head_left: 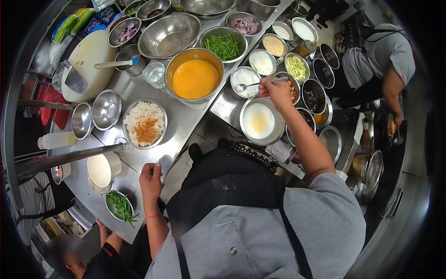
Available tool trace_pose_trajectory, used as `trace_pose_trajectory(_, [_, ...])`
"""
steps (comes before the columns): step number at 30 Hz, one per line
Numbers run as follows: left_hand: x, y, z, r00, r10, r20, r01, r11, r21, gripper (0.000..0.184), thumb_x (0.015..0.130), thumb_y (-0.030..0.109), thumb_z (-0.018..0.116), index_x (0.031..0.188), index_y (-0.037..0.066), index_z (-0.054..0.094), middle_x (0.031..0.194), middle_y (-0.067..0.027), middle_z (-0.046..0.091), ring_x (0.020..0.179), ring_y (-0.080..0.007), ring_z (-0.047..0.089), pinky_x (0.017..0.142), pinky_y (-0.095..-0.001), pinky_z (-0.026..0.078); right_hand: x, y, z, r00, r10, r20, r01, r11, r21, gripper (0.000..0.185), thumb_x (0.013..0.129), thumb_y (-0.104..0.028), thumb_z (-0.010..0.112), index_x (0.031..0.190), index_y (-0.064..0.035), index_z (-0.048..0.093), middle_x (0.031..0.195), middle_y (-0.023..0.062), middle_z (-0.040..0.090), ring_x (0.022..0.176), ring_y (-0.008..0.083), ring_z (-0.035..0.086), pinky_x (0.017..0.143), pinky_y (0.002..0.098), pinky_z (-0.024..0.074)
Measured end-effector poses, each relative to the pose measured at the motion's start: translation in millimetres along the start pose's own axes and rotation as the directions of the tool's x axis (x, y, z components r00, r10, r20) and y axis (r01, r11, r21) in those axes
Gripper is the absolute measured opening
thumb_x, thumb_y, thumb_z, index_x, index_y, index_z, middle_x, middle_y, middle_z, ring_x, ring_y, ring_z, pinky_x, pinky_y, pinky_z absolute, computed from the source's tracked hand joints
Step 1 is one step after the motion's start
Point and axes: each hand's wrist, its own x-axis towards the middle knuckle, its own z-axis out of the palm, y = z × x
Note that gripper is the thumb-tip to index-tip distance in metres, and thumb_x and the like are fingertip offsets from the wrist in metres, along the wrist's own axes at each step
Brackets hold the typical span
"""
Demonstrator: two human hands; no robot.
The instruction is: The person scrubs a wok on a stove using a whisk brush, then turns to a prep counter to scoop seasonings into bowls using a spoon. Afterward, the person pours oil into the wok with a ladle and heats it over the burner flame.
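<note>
My right hand (278, 93) grips the handle of a metal spoon (272, 81). The spoon's bowl is over a container of white granules (246, 78). Just below that hand stands a large bowl of white liquid (258, 122) with a yellowish patch in its middle. My left hand (151, 180) is by the counter edge, fingers curled in, and nothing shows in it. Beyond it on the counter sits a metal bowl of white rice (147, 114) topped with orange-brown crumbs.
A pot of orange liquid (195, 78) and a bowl of cut green vegetables (224, 46) stand ahead. A metal pole (69, 160) crosses at left. One co-worker (381, 60) stands at right; another (88, 255) is at lower left. A gap separates the two counters.
</note>
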Motion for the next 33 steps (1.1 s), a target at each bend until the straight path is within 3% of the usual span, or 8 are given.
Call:
trace_pose_trajectory(4, [-1.1, -5.7, -5.3, 0.996, -0.075, 0.041, 0.074, 0.997, 0.037, 0.03, 0.094, 0.031, 0.056, 0.087, 0.002, 0.058, 0.074, -0.002, 0.06, 0.065, -0.0094, 0.056, 0.059, -0.0244, 0.043, 2.9, 5.3, -3.3, 1.0, 0.029, -0.005, -0.029, 0.999, 0.035, 0.014, 0.089, -0.011, 0.06, 0.09, 0.0036, 0.061, 0.073, 0.0082, 0.063, 0.058, 0.0149, 0.061, 0.053, 0.0264, 0.053])
trace_pose_trajectory(6, [-2.5, -9.5, -5.9, 0.998, -0.05, 0.031, 0.049, 0.998, 0.027, 0.03, 0.094, 0.031, 0.056, 0.087, 0.002, 0.058, 0.074, -0.002, 0.059, 0.065, -0.0094, 0.056, 0.059, -0.0245, 0.043, 4.7, 6.3, -6.9, 0.997, 0.034, -0.069, -0.031, 0.998, 0.049, 0.014, 0.09, -0.011, 0.06, 0.09, 0.0035, 0.061, 0.073, 0.008, 0.063, 0.059, 0.0149, 0.062, 0.053, 0.0266, 0.053])
trace_pose_trajectory(33, [3.0, -11.5, -6.0, 0.999, -0.037, 0.023, 0.036, 0.999, 0.04, 0.03, 0.094, 0.028, 0.058, 0.085, 0.0, 0.057, 0.07, -0.0036, 0.057, 0.064, -0.0109, 0.055, 0.059, -0.0253, 0.043, 1.1, 1.2, -13.1, 0.996, 0.01, -0.083, -0.004, 0.998, 0.064, 0.014, 0.088, -0.009, 0.062, 0.091, 0.004, 0.061, 0.073, 0.008, 0.063, 0.059, 0.0142, 0.061, 0.052, 0.0252, 0.0521])
